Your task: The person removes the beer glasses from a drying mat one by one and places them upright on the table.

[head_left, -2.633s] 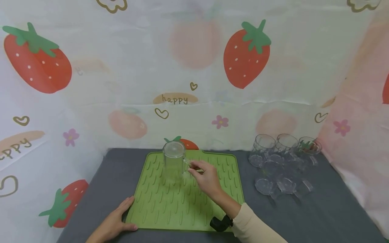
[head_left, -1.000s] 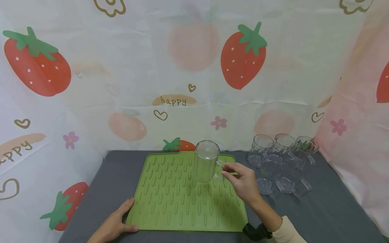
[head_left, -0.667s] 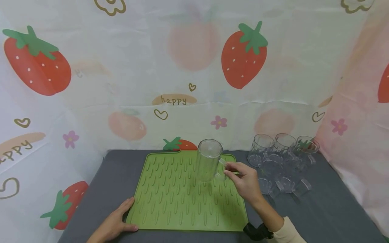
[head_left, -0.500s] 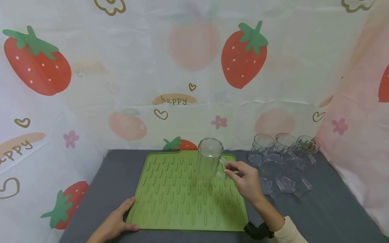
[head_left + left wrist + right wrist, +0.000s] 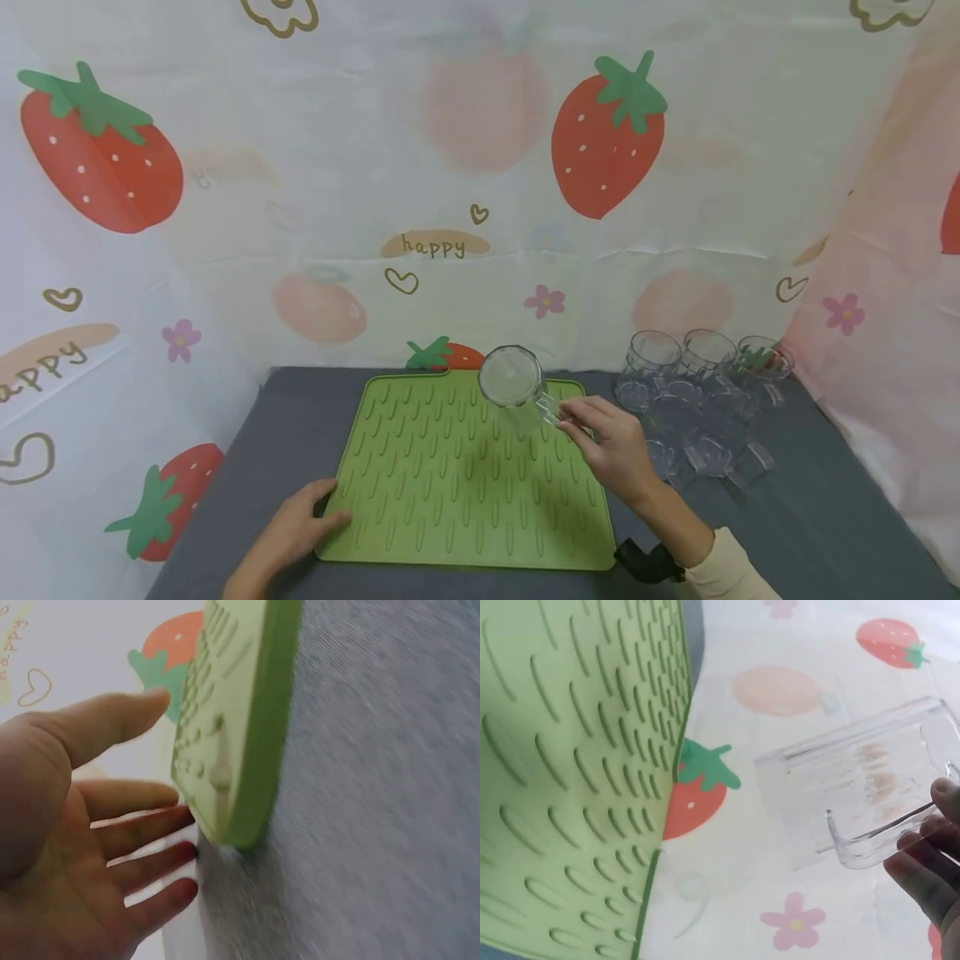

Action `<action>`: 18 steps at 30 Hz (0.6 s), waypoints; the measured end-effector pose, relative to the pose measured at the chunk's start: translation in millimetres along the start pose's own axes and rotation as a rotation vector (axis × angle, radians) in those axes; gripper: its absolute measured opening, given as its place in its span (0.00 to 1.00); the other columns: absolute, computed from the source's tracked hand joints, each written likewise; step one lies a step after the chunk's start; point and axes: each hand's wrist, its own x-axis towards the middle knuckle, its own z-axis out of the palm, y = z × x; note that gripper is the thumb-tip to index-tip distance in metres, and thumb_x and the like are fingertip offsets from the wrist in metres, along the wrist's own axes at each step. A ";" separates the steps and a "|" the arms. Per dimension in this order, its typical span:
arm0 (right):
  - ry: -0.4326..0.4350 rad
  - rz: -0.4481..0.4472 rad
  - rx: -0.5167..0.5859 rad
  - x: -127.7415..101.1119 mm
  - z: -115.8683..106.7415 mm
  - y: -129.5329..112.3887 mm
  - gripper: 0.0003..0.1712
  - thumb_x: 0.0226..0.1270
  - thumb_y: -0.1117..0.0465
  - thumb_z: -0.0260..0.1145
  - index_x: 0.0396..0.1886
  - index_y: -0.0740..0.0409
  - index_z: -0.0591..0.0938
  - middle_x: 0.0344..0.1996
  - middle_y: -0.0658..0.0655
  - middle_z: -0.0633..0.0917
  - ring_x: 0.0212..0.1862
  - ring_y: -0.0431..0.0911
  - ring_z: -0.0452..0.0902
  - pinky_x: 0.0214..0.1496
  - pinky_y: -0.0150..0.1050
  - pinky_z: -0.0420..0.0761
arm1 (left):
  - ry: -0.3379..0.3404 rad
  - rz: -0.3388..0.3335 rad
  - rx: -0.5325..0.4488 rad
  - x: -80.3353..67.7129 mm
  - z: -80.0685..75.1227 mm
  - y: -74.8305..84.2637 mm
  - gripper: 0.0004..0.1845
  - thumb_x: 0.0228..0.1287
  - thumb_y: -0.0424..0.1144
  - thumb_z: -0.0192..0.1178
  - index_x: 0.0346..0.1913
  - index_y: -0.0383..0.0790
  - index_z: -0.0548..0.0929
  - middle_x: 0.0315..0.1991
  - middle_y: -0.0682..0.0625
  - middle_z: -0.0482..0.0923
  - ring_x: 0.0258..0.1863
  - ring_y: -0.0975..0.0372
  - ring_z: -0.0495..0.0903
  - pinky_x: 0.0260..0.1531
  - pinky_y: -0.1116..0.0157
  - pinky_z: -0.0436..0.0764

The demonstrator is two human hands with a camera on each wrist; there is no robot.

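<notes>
A clear mug (image 5: 512, 377) hangs in the air over the back of a green ridged mat (image 5: 450, 525). It is tilted, one round end facing the head camera. My right hand (image 5: 611, 442) pinches its handle between thumb and fingers. In the right wrist view, the mug's clear side (image 5: 855, 780) and part of the handle show, with fingertips (image 5: 911, 866) at the handle. My left hand (image 5: 292, 529) is by the mat's left front corner. The left wrist view shows that hand (image 5: 90, 825) with fingers spread and extended, its thumb apart from the mat (image 5: 259, 772).
Several clear mugs (image 5: 708, 354) stand close together on the grey tabletop (image 5: 817, 517) to the right of the mat. They overlap in view, so their outlines are hard to separate. A strawberry-print cloth (image 5: 337, 200) hangs behind the table and along its sides.
The mug has moved right across the mat in my right hand, then tipped so its round end faces the head camera. My left hand has shifted slightly up and right at the mat's corner.
</notes>
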 end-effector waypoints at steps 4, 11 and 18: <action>-0.027 -0.078 -0.014 1.3 -3.1 1.5 0.12 0.53 0.70 0.73 0.40 0.64 0.86 0.33 0.58 0.86 0.29 0.44 0.82 0.29 0.27 0.78 | 0.068 0.008 0.002 2.1 -3.8 11.2 0.35 0.66 0.47 0.61 0.65 0.22 0.69 0.64 0.24 0.67 0.65 0.32 0.65 0.61 0.38 0.69; -0.035 -0.191 -0.044 3.9 -8.2 1.2 0.21 0.74 0.52 0.56 0.40 0.66 0.86 0.31 0.59 0.86 0.28 0.44 0.81 0.28 0.28 0.78 | 0.105 -0.001 -0.074 7.2 -9.8 29.0 0.32 0.70 0.49 0.56 0.68 0.28 0.69 0.66 0.28 0.66 0.65 0.34 0.66 0.59 0.39 0.71; -0.039 -0.270 -0.109 5.0 -9.8 1.5 0.22 0.76 0.54 0.54 0.38 0.67 0.87 0.29 0.57 0.85 0.28 0.44 0.80 0.28 0.30 0.80 | 0.103 0.051 -0.292 9.6 -15.1 50.6 0.31 0.73 0.50 0.53 0.68 0.30 0.69 0.65 0.33 0.71 0.65 0.39 0.70 0.59 0.45 0.75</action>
